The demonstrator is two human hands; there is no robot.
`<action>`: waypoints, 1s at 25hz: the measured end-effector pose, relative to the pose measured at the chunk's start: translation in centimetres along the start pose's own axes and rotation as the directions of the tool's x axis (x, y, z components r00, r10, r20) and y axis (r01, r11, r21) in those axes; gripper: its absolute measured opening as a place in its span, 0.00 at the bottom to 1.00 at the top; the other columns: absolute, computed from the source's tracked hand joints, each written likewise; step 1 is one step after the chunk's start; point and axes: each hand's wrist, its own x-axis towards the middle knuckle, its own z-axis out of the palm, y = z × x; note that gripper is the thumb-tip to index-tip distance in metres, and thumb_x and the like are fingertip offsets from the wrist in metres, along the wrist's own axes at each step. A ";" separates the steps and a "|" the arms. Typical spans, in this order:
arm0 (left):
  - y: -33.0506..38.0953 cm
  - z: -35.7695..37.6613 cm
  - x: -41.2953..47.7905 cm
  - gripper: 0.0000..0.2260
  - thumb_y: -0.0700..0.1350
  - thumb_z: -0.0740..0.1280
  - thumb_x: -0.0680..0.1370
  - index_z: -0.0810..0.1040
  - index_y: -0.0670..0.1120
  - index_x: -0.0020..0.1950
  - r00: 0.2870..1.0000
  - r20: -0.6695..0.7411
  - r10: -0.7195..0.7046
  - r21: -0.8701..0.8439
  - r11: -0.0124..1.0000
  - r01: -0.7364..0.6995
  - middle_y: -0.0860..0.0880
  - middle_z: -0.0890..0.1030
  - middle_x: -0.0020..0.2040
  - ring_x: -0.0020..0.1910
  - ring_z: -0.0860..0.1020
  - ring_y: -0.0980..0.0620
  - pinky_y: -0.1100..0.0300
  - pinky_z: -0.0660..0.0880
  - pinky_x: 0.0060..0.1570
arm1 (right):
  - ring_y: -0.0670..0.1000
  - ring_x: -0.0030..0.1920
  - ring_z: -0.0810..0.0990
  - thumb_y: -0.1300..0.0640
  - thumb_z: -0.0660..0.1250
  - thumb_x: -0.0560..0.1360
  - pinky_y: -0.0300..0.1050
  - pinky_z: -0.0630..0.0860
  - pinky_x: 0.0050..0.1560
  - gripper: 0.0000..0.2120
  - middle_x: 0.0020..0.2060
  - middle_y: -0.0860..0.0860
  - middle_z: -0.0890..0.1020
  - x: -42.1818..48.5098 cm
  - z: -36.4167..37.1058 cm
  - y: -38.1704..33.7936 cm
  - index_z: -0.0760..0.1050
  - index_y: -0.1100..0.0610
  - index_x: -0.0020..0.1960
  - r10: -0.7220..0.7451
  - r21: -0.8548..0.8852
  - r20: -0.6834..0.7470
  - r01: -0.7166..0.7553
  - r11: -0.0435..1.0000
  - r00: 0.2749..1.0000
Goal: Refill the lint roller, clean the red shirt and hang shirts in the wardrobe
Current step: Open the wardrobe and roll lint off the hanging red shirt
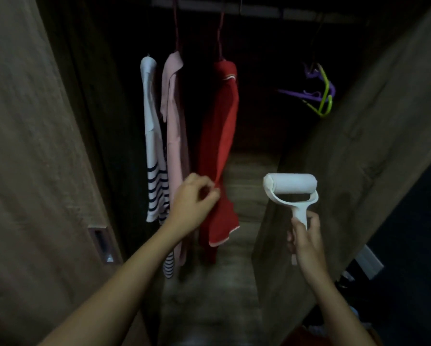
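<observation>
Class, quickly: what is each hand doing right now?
Left hand: fingers pinched on the red shirt.
Right hand: closed around the lint roller handle.

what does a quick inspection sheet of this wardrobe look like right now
surface: wooden wardrobe floor, bare where visible
job's things: red shirt hanging on the rail; white lint roller held clear of it
other clothes: pink shirt and white striped shirt hanging to the left of the red one
clutter: spare purple and green hangers at right; dim items at lower right, too dark to tell
hands: left hand pinches the red shirt's edge; right hand grips the roller handle
cables: nothing seen
surroundings: open wardrobe doors either side, interior dark
</observation>
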 end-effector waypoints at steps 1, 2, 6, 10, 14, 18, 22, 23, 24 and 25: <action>-0.5 -1.4 -0.8 0.09 0.56 0.60 0.70 0.74 0.51 0.38 0.996 -0.083 -0.024 -0.037 0.999 0.021 0.53 0.71 0.36 0.35 0.71 0.61 0.69 0.65 0.38 | 0.46 0.26 0.69 0.58 0.56 0.79 0.39 0.65 0.24 0.04 0.31 0.52 0.72 0.8 -0.2 0.1 0.68 0.53 0.53 0.017 0.024 0.043 -0.019 1.000 0.999; -0.9 -3.1 -1.4 0.09 0.57 0.58 0.69 0.73 0.53 0.38 0.981 -0.177 -0.084 -0.083 0.994 0.070 0.52 0.72 0.37 0.35 0.71 0.61 0.68 0.67 0.38 | 0.45 0.24 0.67 0.60 0.55 0.79 0.39 0.62 0.22 0.05 0.30 0.52 0.72 1.7 -0.1 0.2 0.68 0.55 0.53 0.016 0.028 0.092 -0.018 0.999 0.996; -2.1 -10.6 -2.3 0.11 0.51 0.59 0.76 0.71 0.44 0.43 0.808 -0.553 -0.202 0.108 0.944 0.310 0.45 0.75 0.36 0.38 0.75 0.48 0.57 0.65 0.39 | 0.44 0.22 0.68 0.64 0.56 0.78 0.38 0.66 0.22 0.06 0.31 0.53 0.73 3.9 3.2 0.8 0.70 0.55 0.50 -0.060 0.069 0.267 0.043 0.997 0.962; -2.9 -13.9 -2.2 0.08 0.43 0.61 0.80 0.69 0.38 0.45 0.737 -0.670 -0.091 0.300 0.875 0.381 0.42 0.75 0.36 0.39 0.78 0.37 0.56 0.63 0.37 | 0.42 0.24 0.72 0.55 0.59 0.79 0.38 0.70 0.26 0.04 0.30 0.46 0.77 2.4 9.8 -0.4 0.72 0.48 0.50 -0.154 0.174 0.411 0.089 0.981 0.899; -4.7 -15.6 -2.0 0.08 0.42 0.64 0.78 0.73 0.37 0.43 0.729 -0.684 -0.014 0.343 0.876 0.338 0.46 0.74 0.32 0.32 0.75 0.47 0.63 0.59 0.33 | 0.41 0.25 0.71 0.48 0.55 0.79 0.34 0.69 0.28 0.09 0.30 0.44 0.74 2.7 17.3 -4.9 0.73 0.43 0.54 -0.310 0.223 0.416 0.235 0.946 0.855; -6.0 -16.8 -0.9 0.07 0.45 0.66 0.77 0.73 0.45 0.40 0.748 -0.662 -0.054 0.261 0.918 0.297 0.45 0.73 0.29 0.28 0.71 0.59 0.68 0.63 0.30 | 0.38 0.39 0.73 0.50 0.54 0.80 0.26 0.68 0.42 0.16 0.43 0.41 0.76 4.4 23.2 -9.9 0.71 0.52 0.64 -0.421 0.194 0.378 0.375 0.907 0.824; -8.0 -17.4 -0.4 0.09 0.54 0.63 0.75 0.72 0.51 0.39 0.773 -0.629 -0.084 0.157 0.960 0.232 0.44 0.74 0.30 0.28 0.67 0.59 0.61 0.67 0.33 | 0.44 0.52 0.79 0.43 0.53 0.77 0.30 0.69 0.46 0.20 0.54 0.46 0.82 -1.9 25.4 -3.7 0.72 0.49 0.64 -0.362 0.185 0.494 0.311 0.932 0.790; -8.4 -17.5 -0.4 0.09 0.55 0.62 0.75 0.71 0.52 0.38 0.780 -0.620 -0.089 0.136 0.967 0.218 0.46 0.73 0.30 0.29 0.67 0.59 0.60 0.67 0.32 | 0.44 0.52 0.80 0.38 0.52 0.75 0.30 0.70 0.47 0.21 0.54 0.44 0.82 -4.5 25.1 -1.2 0.71 0.43 0.63 -0.313 0.168 0.530 0.264 0.950 0.789; -8.7 -17.6 -0.4 0.09 0.56 0.61 0.75 0.71 0.53 0.38 0.787 -0.611 -0.086 0.120 0.972 0.200 0.47 0.72 0.30 0.29 0.67 0.58 0.60 0.66 0.31 | 0.41 0.52 0.80 0.33 0.50 0.73 0.29 0.70 0.47 0.22 0.53 0.41 0.82 -6.9 24.6 0.9 0.69 0.37 0.63 -0.263 0.142 0.552 0.221 0.965 0.791; -9.0 -17.7 -0.4 0.08 0.56 0.61 0.75 0.71 0.54 0.38 0.792 -0.605 -0.081 0.105 0.978 0.180 0.48 0.72 0.30 0.29 0.66 0.58 0.60 0.66 0.31 | 0.38 0.51 0.80 0.29 0.48 0.71 0.29 0.70 0.47 0.22 0.52 0.38 0.82 -8.5 24.0 1.9 0.67 0.32 0.61 -0.248 0.121 0.564 0.219 0.968 0.787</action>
